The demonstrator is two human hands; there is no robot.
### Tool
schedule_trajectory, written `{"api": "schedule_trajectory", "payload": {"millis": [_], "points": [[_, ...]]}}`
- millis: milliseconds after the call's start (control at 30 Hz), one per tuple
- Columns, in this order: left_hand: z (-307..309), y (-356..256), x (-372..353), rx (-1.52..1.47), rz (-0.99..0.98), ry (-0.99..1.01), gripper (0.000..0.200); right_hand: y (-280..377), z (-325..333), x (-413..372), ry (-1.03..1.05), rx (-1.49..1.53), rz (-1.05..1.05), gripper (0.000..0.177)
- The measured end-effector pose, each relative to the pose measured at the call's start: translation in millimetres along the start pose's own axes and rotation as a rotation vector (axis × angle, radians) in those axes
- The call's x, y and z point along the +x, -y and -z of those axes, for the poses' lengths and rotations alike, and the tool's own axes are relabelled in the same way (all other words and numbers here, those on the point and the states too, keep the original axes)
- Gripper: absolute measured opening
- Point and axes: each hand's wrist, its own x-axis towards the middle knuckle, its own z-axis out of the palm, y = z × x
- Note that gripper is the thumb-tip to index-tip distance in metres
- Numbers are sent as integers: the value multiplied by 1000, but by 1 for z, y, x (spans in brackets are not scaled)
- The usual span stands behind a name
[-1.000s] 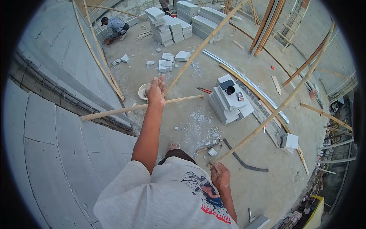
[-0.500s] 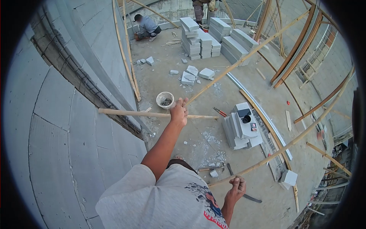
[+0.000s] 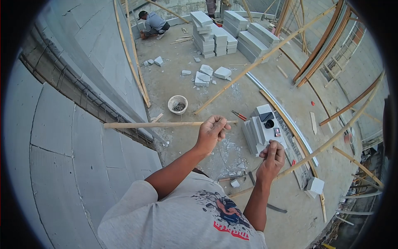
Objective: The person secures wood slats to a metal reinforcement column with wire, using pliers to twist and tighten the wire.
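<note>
My left hand [image 3: 213, 132] is closed in a pinch, over the near side of a horizontal wooden pole [image 3: 166, 125]. A faint thin string [image 3: 221, 154] hangs from its fingertips and sags toward my right hand [image 3: 271, 159], whose fingers are also pinched together. The string's far end at the right fingertips is hard to see. Just beyond my right hand stands a stack of white blocks [image 3: 253, 135] with a dark phone [image 3: 266, 116], a black cup [image 3: 269, 124] and a small box on top. Red-handled pliers [image 3: 239, 115] lie on the floor beside the stack.
A white bucket [image 3: 178, 104] stands ahead, near broken blocks [image 3: 202, 79]. Block stacks [image 3: 251, 43] are farther back. A crouching person [image 3: 154, 25] is at the back left; another person's legs show behind the stacks. A block wall [image 3: 54, 166] borders the left; slanted poles [image 3: 269, 54] cross the right.
My left hand has moved right and slightly down, and my right hand has risen and come forward beside the block stack. The hands are closer together. The view has shifted slightly.
</note>
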Motion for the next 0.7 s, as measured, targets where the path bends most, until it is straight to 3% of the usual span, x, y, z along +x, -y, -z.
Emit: {"api": "schedule_trajectory", "payload": {"millis": [67,133,300,367,567,700], "points": [[-14,-10,-8,-6,8,59,17,8,-33,-2,295,-109,2,20],[-14,-14,-7,-45,-29,116,17,-6,-56,-5,399,-249,190,18],[-1,-28,-4,-45,-95,78,17,-3,-86,-14,378,-208,124,13],[3,-31,-3,-32,-66,87,17,2,-93,-17,341,85,-83,10],[8,-36,1,3,-18,95,22,-13,-101,-6,346,38,100,11],[11,-37,5,34,24,115,24,-8,-106,-6,314,39,44,12]]}}
